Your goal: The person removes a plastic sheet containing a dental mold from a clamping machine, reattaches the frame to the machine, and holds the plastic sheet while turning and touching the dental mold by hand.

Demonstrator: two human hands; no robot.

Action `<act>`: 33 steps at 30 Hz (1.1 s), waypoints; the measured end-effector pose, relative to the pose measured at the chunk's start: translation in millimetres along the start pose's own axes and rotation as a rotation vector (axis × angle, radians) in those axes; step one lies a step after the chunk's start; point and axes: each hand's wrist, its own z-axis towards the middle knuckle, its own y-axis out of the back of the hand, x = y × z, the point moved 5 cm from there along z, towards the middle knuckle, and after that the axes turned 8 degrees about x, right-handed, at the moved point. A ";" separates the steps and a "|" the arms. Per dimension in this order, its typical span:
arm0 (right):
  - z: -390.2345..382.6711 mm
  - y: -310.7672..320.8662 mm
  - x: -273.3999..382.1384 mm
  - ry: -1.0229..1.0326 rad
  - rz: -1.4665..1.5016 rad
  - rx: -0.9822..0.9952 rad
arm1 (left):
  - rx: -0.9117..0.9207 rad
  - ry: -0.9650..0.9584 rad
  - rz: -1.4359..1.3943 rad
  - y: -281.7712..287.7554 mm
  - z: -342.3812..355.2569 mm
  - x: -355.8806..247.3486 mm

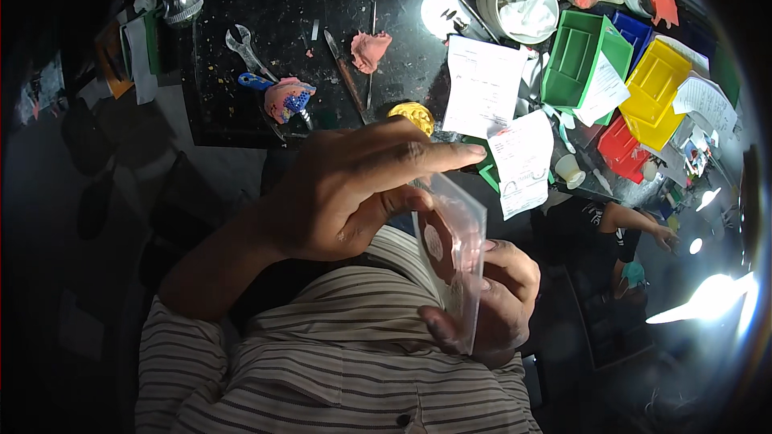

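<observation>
While a clear pouch [454, 261] with a dark round piece inside is held upright over the lap, long axis near vertical, top edge up, it is pinched from above by the left hand [354, 193] and cupped below by the right hand [503, 301]. A slip could drop it short of the bench [273, 24].

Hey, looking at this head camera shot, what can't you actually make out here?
- Contents of the clear plastic pouch, head view: blurred by glare, partly covered by the left hand.
- Right hand palm: hidden behind the pouch.
- Printing on the paper slips: too small.
- Bench's left side: too dark.
</observation>
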 end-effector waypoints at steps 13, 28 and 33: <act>2.8 -6.4 1.3 0.034 -0.077 0.039 | 0.038 0.081 -0.202 -17.4 8.0 15.7; 6.0 -16.8 20.0 0.119 -0.337 0.008 | 0.088 0.200 -0.366 -36.7 -5.1 19.1; 20.1 -20.7 22.0 0.165 -0.243 0.031 | 0.197 0.309 -0.631 -44.6 -17.8 27.2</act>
